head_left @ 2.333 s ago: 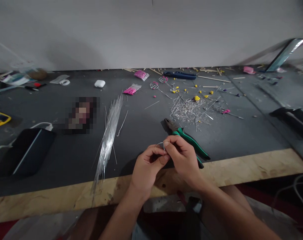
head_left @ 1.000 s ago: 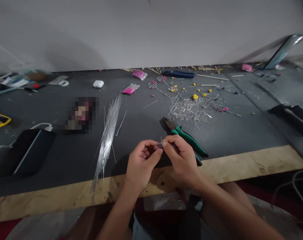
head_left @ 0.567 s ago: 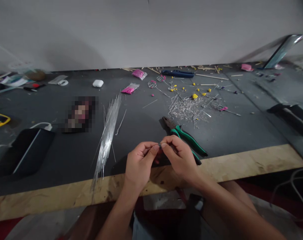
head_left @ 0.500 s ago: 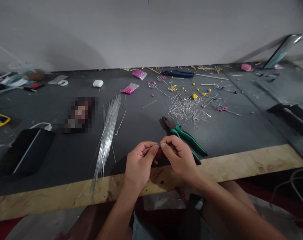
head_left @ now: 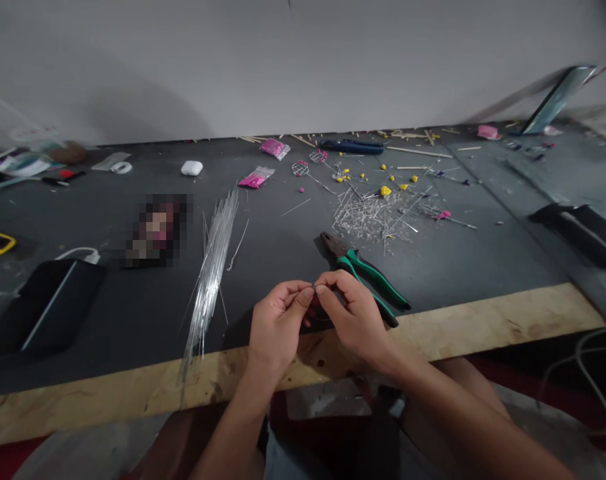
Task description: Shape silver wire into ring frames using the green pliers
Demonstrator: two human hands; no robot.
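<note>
My left hand (head_left: 275, 327) and my right hand (head_left: 353, 313) meet above the near edge of the dark workbench (head_left: 283, 267). Their thumbs and forefingers pinch a small piece of thin silver wire (head_left: 313, 287) between them; most of it is hidden by the fingers. Green-handled pliers (head_left: 365, 273) lie on the bench just behind my right hand. A long bundle of straight silver wires (head_left: 210, 273) lies to the left of my left hand.
A heap of cut wire bits (head_left: 377, 213) with yellow and pink beads lies behind the pliers. Pink bead bags (head_left: 257, 178), a white earbud case (head_left: 191, 168), a blue tool (head_left: 351, 146) and a dark tablet (head_left: 53, 303) are also on the bench. A plywood strip (head_left: 483, 327) edges the bench.
The wire loop seen earlier above my fingers has been drawn in, so only a small bit shows between the fingertips. Both hands stayed together in the same spot.
</note>
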